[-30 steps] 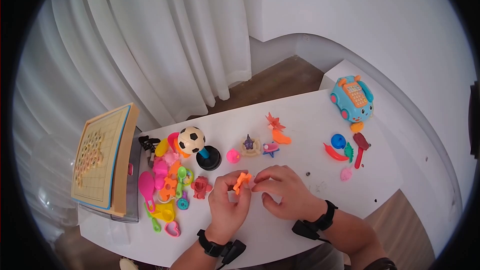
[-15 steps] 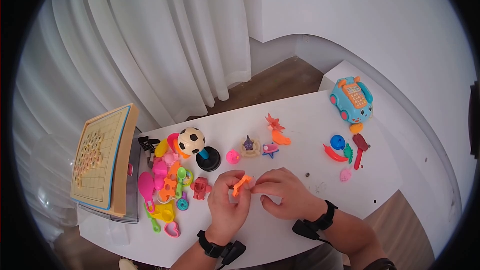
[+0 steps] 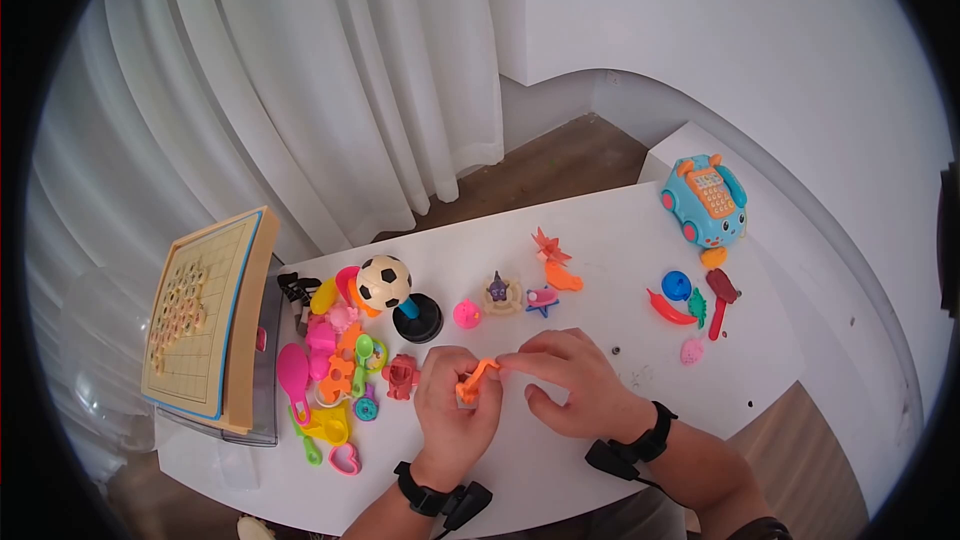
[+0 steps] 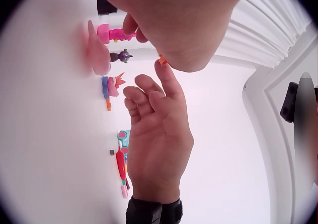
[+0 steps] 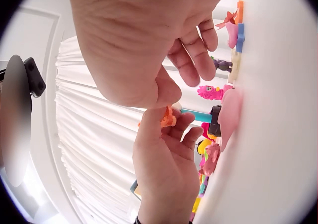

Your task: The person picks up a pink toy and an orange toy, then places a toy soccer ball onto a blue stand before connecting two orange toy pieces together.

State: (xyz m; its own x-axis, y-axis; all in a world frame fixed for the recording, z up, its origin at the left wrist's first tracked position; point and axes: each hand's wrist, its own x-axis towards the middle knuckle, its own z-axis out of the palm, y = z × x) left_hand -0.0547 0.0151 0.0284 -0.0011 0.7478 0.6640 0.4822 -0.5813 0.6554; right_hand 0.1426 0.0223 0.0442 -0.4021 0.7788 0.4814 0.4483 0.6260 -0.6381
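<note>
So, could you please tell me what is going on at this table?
A person is handling a small orange toy above the table. The left hand pinches it, and the right hand touches its upper end with one finger. Around them lie other toys: a colourful cluster on the left and a blue phone at the far right.

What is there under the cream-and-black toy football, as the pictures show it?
Under the football, a blue stem leads down to a round black base. The ball hides the stem's upper end; the base covers the white table beneath, which cannot be seen there.
</note>
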